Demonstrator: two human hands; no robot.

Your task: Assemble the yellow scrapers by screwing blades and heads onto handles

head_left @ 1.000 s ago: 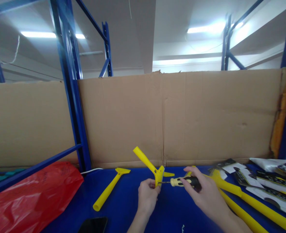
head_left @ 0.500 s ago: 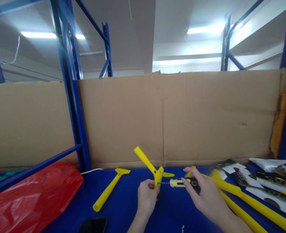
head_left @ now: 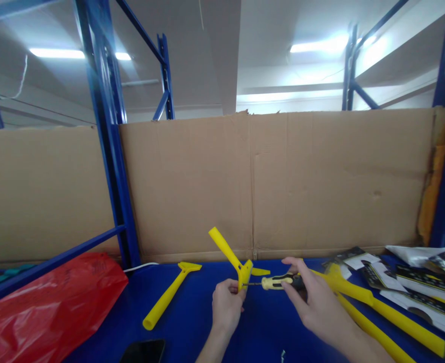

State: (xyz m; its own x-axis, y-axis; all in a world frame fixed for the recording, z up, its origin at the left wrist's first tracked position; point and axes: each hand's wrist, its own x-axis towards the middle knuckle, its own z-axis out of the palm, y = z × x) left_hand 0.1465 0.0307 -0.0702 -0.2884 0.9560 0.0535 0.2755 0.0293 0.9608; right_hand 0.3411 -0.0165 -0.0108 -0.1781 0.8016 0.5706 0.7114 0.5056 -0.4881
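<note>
My left hand (head_left: 225,305) grips a yellow plastic scraper (head_left: 225,247) by its head, with the tubular handle pointing up and to the left. In my right hand (head_left: 316,302) is a screwdriver (head_left: 277,282) with a cream and black handle, held level. Its shaft points left, and the tip meets the side of the scraper head beside my left fingers. Whether a screw is under the tip cannot be made out. Another yellow scraper (head_left: 165,297) lies on the blue table (head_left: 192,333) to the left. A flat yellow piece (head_left: 260,271) lies behind the screwdriver.
Several long yellow handles (head_left: 407,322) and black-and-white packages (head_left: 426,297) lie at the right. A red plastic bag (head_left: 56,307) lies at the left, and a dark phone-like object (head_left: 144,351) at the front edge. Cardboard (head_left: 192,191) walls the back between blue rack posts (head_left: 111,151).
My right fingers have shifted slightly on the screwdriver handle. The scraper and the screwdriver tip keep nearly the same place; the whole view has drifted a little.
</note>
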